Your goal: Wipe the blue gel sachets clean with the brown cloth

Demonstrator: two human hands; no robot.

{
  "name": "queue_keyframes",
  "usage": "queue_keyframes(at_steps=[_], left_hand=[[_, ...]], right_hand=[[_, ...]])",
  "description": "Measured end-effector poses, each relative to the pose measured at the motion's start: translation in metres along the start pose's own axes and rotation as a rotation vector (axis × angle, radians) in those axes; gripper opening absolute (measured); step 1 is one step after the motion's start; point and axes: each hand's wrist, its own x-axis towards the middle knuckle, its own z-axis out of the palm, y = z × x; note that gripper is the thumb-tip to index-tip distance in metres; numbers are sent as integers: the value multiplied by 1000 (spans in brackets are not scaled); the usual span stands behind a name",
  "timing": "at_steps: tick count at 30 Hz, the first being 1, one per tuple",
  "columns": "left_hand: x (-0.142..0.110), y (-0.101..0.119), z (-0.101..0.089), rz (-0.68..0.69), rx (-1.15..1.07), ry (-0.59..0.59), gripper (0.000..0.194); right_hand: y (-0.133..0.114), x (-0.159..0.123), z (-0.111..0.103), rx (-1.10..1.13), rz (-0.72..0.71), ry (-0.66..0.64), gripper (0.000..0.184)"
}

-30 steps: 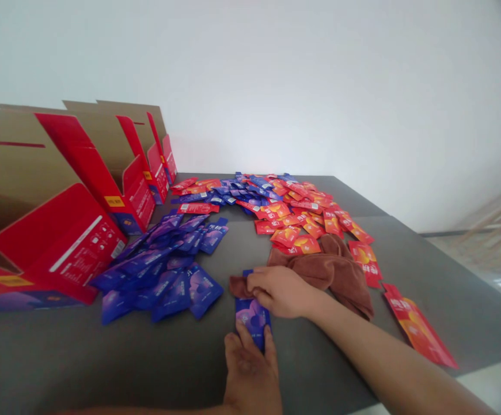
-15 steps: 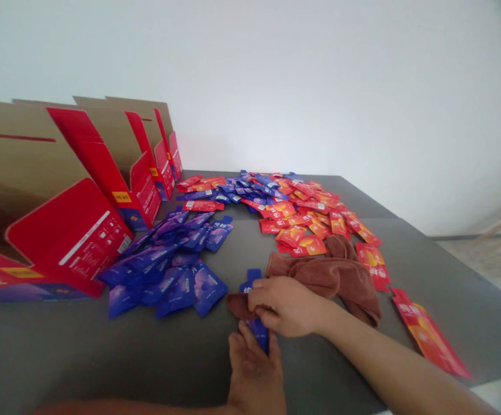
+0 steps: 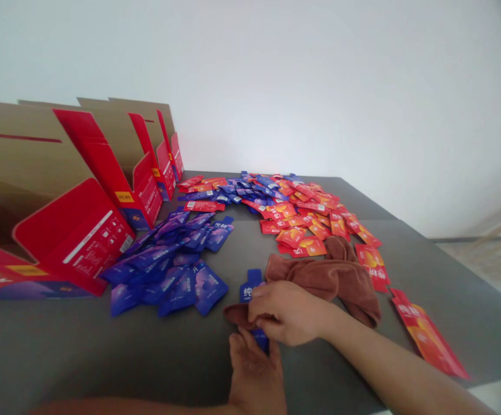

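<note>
A blue pouch (image 3: 250,286) lies flat on the table in front of me, its narrow spout end pointing away. My left hand (image 3: 257,369) grips its near end, with the thumb and fingers at its sides. Pinched in my right hand (image 3: 289,311) is a brown cloth (image 3: 236,314), pressed across the middle of the pouch. The bulk of the cloth lies bunched to the right of that hand. Cloth and fingers hide the pouch's middle part.
A heap of blue pouches (image 3: 177,265) lies to the left. Red pouches (image 3: 311,213) and more blue ones pile up farther back. One red pouch (image 3: 427,334) is near the right table edge. Open red cartons (image 3: 73,248) stand in a row along the left.
My right hand has slid the cloth slightly toward me along the pouch, so more of the pouch's far end shows. My left hand stays in place.
</note>
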Motion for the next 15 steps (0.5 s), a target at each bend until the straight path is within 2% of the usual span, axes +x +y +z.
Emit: queue_keyframes(at_steps=[2, 7, 9, 12, 15], left_hand=[[0, 0, 1, 10, 15, 4, 49], [0, 2, 4, 1, 52, 18, 50], [0, 2, 4, -3, 64, 30, 51], [0, 2, 4, -2, 67, 33, 51], [1, 2, 2, -9, 35, 18, 49]], right_hand=[[1, 1, 1, -19, 47, 26, 12], [25, 3, 3, -128, 315, 126, 14], [32, 3, 2, -150, 373, 146, 15], [29, 1, 0, -124, 315, 141, 14], [15, -1, -1, -40, 122, 62, 13]])
